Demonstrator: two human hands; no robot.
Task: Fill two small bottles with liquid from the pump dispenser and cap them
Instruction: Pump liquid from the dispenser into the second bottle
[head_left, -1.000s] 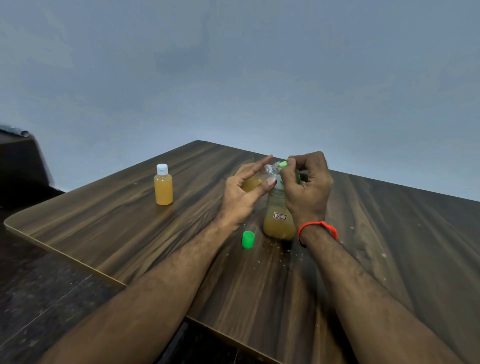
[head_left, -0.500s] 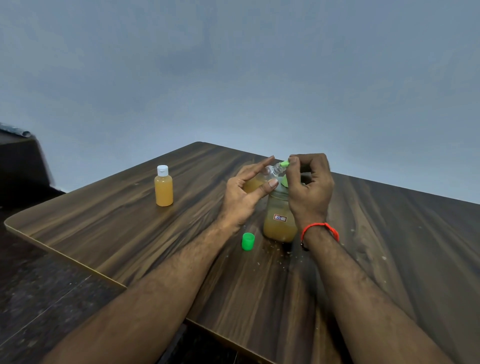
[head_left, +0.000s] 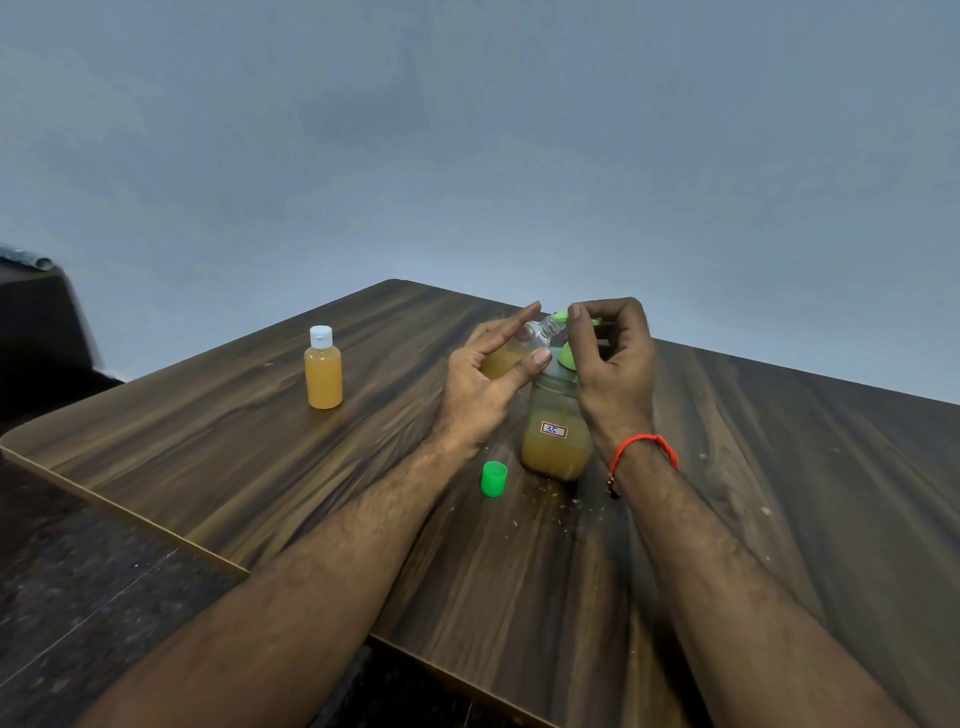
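Observation:
The pump dispenser, a clear jar of orange liquid with a green pump top, stands on the wooden table. My left hand holds a small clear bottle, partly filled with orange liquid, tilted with its mouth at the green spout. Over the pump head, the fingers of my right hand are curled and rest on it. A loose green cap stands on the table in front of the dispenser. A second small bottle, full of orange liquid and closed with a white cap, stands upright to the left.
Small crumbs or droplets dot the table around and right of the dispenser. The table's left edge runs diagonally, with dark floor below it. A dark object sits at the far left. A plain grey wall lies behind.
Both hands, the tilted bottle and the dispenser stay almost where they were. My right hand has shifted very slightly on the pump head.

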